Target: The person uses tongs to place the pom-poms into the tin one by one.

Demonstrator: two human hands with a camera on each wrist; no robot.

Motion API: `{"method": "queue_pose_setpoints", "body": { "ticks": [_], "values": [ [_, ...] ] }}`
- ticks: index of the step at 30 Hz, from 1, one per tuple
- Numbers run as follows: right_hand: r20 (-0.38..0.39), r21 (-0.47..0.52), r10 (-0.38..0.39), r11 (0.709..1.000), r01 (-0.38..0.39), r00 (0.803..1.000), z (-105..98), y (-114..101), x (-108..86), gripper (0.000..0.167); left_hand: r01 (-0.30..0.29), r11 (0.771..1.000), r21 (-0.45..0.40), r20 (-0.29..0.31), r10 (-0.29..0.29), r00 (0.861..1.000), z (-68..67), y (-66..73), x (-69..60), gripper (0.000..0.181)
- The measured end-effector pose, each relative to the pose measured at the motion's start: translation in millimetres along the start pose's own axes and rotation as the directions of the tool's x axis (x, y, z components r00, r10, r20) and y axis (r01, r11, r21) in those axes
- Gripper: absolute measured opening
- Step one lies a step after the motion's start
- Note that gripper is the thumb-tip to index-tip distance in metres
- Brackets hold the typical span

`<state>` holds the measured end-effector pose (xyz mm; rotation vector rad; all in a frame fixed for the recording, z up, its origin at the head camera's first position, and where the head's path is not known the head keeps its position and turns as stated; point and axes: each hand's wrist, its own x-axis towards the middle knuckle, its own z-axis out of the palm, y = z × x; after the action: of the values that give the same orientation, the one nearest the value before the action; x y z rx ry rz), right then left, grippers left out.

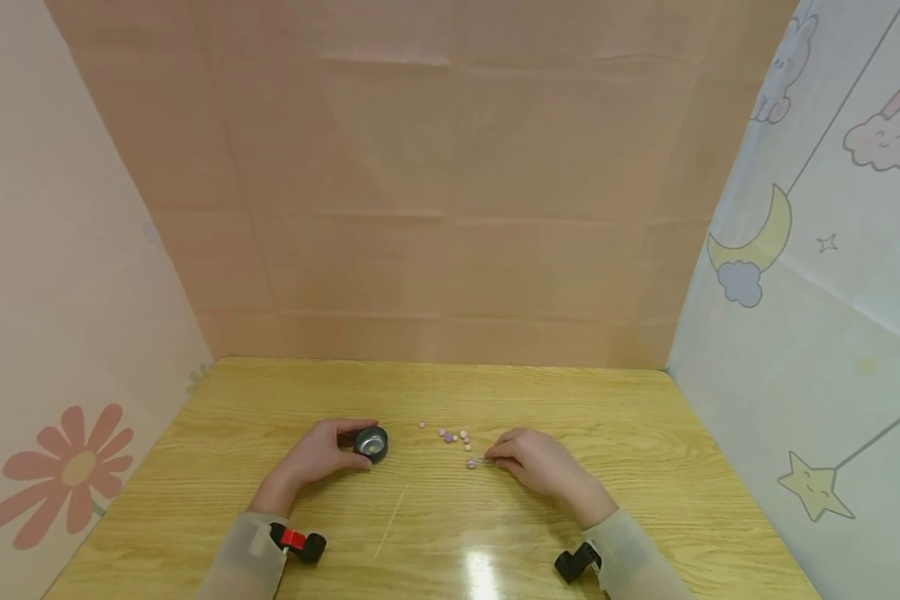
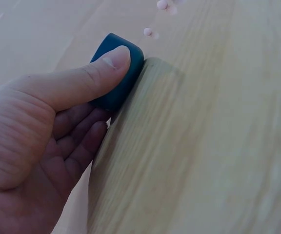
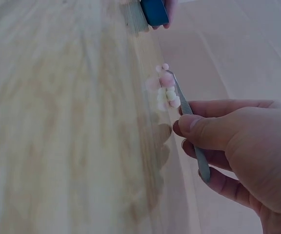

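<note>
Both hands were well apart at the wooden table [image 1: 315, 383]. Left fingers and thumb held the left hand's [image 1: 318, 454] small dark cup [image 1: 384, 446] by its sides, and a tiny yellow bit [image 1: 371, 450] sat inside it. Thumb and fingers of the right hand [image 1: 536, 462] pinched thin silver tweezers [image 3: 184, 104] with a bent tip. Near that tip was one pinkish bead [image 1: 471, 463], but I could not tell if the tip gripped it. More little beads, pink, white and one purple [image 1: 448, 437], lay between the cup and the right hand.
</note>
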<state>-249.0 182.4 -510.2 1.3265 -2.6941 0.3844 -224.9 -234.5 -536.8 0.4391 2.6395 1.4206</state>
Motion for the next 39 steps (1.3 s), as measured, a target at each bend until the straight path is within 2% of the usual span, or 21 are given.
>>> {"method": "queue_pose_setpoints", "body": {
  "ticks": [21, 39],
  "values": [
    [-0.005, -0.008, -0.018, 1.0, 0.018, 1.0, -1.6, 0.0, -1.6, 0.019, -0.014, 1.0, -0.006, 0.014, 0.014, 1.0, 0.1, 0.2, 0.7, 0.068],
    [-0.059, -0.033, -0.05, 0.998, 0.048, 0.997, -0.7, -0.9, -1.0, 0.021, 0.0, 1.0, -0.003, 0.007, 0.0, 1.0, -0.7, 1.8, 1.5, 0.068]
  ]
}}
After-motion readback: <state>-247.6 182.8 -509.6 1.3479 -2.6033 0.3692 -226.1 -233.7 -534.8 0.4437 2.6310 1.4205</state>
